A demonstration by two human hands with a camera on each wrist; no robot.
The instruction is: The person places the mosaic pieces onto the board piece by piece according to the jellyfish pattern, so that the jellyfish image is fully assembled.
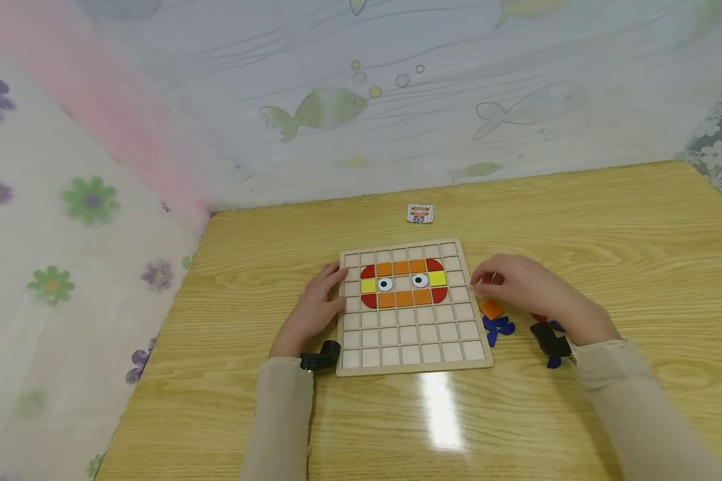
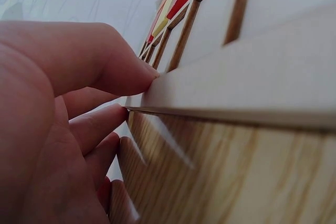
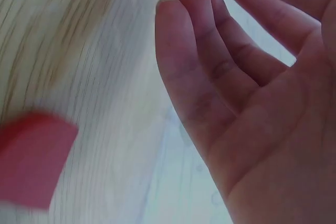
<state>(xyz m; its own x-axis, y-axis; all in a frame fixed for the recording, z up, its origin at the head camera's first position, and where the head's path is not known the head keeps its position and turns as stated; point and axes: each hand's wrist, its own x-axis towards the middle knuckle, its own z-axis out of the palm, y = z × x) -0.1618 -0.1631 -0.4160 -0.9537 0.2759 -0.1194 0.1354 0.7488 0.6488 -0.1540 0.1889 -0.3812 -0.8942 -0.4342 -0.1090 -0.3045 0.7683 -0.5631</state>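
Note:
A square wooden grid board (image 1: pixel 397 337) lies flat on the table. Set into its cells are red quarter-round pieces (image 1: pixel 368 272), orange squares (image 1: pixel 400 268), two yellow squares (image 1: pixel 436 278) and two white eye pieces (image 1: pixel 385 284). My left hand (image 1: pixel 319 300) rests at the board's left edge, thumb and fingertips touching the rim in the left wrist view. Just off the right edge hovers my right hand (image 1: pixel 520 284), its thumb and forefinger bent toward each other; I cannot tell if something small sits between them. A red piece (image 3: pixel 37 156) lies beside it in the right wrist view.
A loose orange square (image 1: pixel 491 309) and several blue pieces (image 1: pixel 498 325) lie by the board's right edge. More blue pieces (image 1: pixel 554 362) are under the right wrist. A small picture card (image 1: pixel 420 214) lies behind the board, before a patterned wall (image 1: pixel 421 147).

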